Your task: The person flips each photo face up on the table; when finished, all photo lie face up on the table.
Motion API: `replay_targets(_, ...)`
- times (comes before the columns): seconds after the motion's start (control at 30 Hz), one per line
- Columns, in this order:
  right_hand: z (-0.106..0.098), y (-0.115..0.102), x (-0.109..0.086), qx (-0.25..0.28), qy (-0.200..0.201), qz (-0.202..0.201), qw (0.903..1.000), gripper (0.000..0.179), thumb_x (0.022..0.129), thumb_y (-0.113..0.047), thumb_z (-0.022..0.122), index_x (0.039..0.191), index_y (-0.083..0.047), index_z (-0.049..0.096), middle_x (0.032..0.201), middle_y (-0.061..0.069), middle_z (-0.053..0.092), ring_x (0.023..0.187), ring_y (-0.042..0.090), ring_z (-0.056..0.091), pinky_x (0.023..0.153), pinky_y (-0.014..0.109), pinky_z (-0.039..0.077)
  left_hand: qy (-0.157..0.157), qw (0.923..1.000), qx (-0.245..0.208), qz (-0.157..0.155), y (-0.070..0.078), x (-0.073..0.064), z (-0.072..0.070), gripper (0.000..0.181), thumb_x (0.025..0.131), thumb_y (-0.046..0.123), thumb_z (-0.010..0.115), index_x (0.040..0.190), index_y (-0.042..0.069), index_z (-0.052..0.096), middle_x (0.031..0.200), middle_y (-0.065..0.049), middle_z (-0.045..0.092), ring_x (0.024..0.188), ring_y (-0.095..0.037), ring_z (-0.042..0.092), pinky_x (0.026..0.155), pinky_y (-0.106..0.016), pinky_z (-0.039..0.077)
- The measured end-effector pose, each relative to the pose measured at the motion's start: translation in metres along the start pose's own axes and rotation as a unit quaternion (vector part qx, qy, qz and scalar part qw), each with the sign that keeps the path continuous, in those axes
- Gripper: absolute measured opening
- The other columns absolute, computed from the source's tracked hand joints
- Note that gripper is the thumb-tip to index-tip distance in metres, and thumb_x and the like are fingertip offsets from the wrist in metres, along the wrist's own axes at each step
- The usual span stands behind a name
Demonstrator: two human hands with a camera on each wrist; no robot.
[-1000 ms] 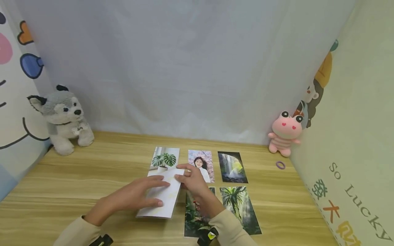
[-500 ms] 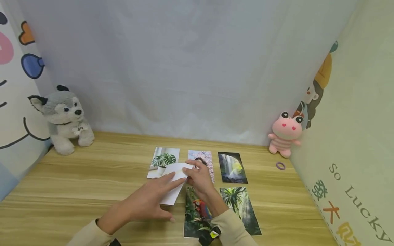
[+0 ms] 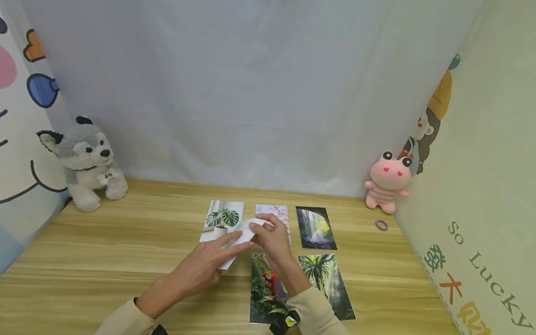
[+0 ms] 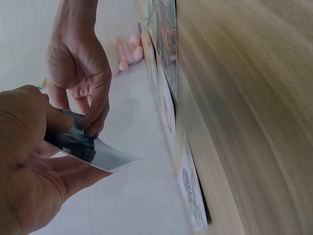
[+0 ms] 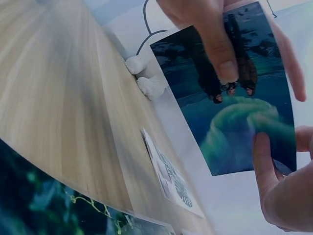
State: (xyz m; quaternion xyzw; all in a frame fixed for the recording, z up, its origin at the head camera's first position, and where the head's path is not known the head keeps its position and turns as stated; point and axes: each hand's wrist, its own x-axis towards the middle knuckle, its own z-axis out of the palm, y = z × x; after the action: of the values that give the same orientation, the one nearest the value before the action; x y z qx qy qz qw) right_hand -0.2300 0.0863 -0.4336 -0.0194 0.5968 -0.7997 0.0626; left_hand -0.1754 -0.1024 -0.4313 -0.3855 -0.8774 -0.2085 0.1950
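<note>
A photo print (image 5: 234,117) is held up off the table between both hands, tilted, its white back (image 3: 247,230) toward the head view. Its picture, seen in the right wrist view, has a green aurora and several dark figures. My left hand (image 3: 197,265) pinches one end, thumb across the picture and fingers along the back. At the opposite end, my right hand (image 3: 274,242) pinches the print between thumb and fingers. Behind them on the table lies a potted-plant photo (image 3: 223,218). A portrait photo (image 3: 276,211) is mostly hidden by the right hand.
To the right lies a waterfall photo (image 3: 316,228). Nearer sit a parrot photo (image 3: 259,302), partly under the right forearm, and a jungle-plant photo (image 3: 326,284). A husky plush (image 3: 90,163), a pink plush (image 3: 387,181) and a purple ring (image 3: 381,225) stand or lie farther out.
The held print has shifted right and away, tilting so that less of its white back shows. Both hands moved with it, the left one farther, and the portrait photo became more covered.
</note>
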Motion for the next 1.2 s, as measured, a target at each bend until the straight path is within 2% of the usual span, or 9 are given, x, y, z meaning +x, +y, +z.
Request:
replay_targets(0.13,0.002,0.000,-0.001,0.009,0.008,-0.010,0.9999,0.028,0.093,0.000,0.062,0.119,0.007,0.053,0.074,-0.001,0.066,0.066,0.011,0.068,0.066,0.023,0.057,0.039,0.9989,-0.021,0.012,-0.003,0.002,0.002,0.083,0.061,-0.021,0.069,0.134,0.019,0.061,0.129,-0.019,0.064,0.087,-0.031,0.072,0.065,-0.031,0.057)
replay_targets(0.2,0.002,-0.001,-0.001,0.007,0.011,-0.012,0.9998,0.028,0.094,-0.004,0.063,0.118,0.005,0.053,0.075,-0.001,0.065,0.066,0.010,0.067,0.066,0.024,0.057,0.055,0.9978,-0.036,0.012,-0.003,0.002,0.002,0.081,0.064,-0.023,0.065,0.134,0.017,0.062,0.129,-0.019,0.064,0.083,-0.026,0.071,0.062,-0.025,0.053)
replay_targets(0.27,0.002,-0.001,-0.002,-0.001,0.013,-0.011,0.9999,0.027,0.095,-0.008,0.064,0.117,0.002,0.053,0.075,-0.001,0.064,0.066,0.010,0.067,0.067,0.025,0.057,0.066,0.9964,-0.051,0.012,-0.004,0.003,0.003,0.079,0.065,-0.024,0.062,0.134,0.015,0.062,0.129,-0.019,0.064,0.079,-0.021,0.068,0.059,-0.020,0.046)
replay_targets(0.4,0.001,-0.001,-0.003,-0.017,0.009,-0.009,0.9998,0.026,0.097,-0.015,0.064,0.114,0.000,0.053,0.075,0.000,0.062,0.069,0.010,0.066,0.071,0.027,0.059,0.073,0.9935,-0.087,0.007,-0.005,0.002,0.004,0.071,0.073,-0.024,0.061,0.134,0.012,0.062,0.128,-0.018,0.065,0.080,-0.019,0.066,0.058,-0.016,0.040)
replay_targets(0.53,0.000,0.000,-0.001,-0.025,0.011,-0.008,0.9996,0.024,0.097,-0.018,0.065,0.110,-0.001,0.053,0.074,0.000,0.062,0.069,0.011,0.066,0.073,0.029,0.060,0.085,0.9904,-0.109,0.009,-0.006,0.004,0.005,0.059,0.080,-0.020,0.064,0.132,0.009,0.064,0.127,-0.015,0.067,0.103,-0.028,0.070,0.071,-0.025,0.056)
replay_targets(0.67,0.001,-0.001,0.001,-0.031,0.015,-0.010,0.9993,0.024,0.097,-0.020,0.066,0.107,-0.003,0.053,0.074,0.001,0.062,0.069,0.011,0.067,0.073,0.030,0.061,0.105,0.9883,-0.110,0.012,-0.006,0.005,0.006,0.056,0.080,-0.018,0.066,0.130,0.008,0.065,0.124,-0.012,0.069,0.110,-0.030,0.069,0.083,-0.039,0.059)
replay_targets(0.93,0.001,-0.003,0.002,-0.059,0.016,-0.031,0.9977,0.029,0.100,-0.027,0.060,0.109,-0.001,0.055,0.080,0.001,0.062,0.072,0.012,0.068,0.068,0.031,0.061,0.132,0.9819,-0.135,-0.014,-0.007,0.008,0.006,0.057,0.080,-0.020,0.065,0.129,0.009,0.065,0.123,-0.011,0.071,0.109,-0.030,0.069,0.085,-0.043,0.059)
replay_targets(1.07,-0.003,-0.002,0.003,-0.083,0.028,-0.030,0.9957,0.036,0.101,-0.028,0.060,0.114,0.005,0.061,0.082,-0.001,0.064,0.074,0.012,0.066,0.065,0.027,0.058,0.144,0.9747,-0.166,-0.039,-0.007,0.009,0.004,0.058,0.081,-0.020,0.066,0.131,0.008,0.063,0.125,-0.012,0.070,0.109,-0.030,0.069,0.083,-0.042,0.059)
replay_targets(1.2,-0.007,0.001,0.002,-0.130,0.050,-0.030,0.9897,0.032,0.096,-0.021,0.067,0.115,0.005,0.066,0.084,-0.003,0.062,0.076,0.010,0.059,0.068,0.026,0.053,0.156,0.9656,-0.197,-0.065,-0.006,0.011,0.000,0.057,0.084,-0.019,0.064,0.134,0.007,0.061,0.128,-0.015,0.068,0.110,-0.031,0.067,0.083,-0.040,0.058)
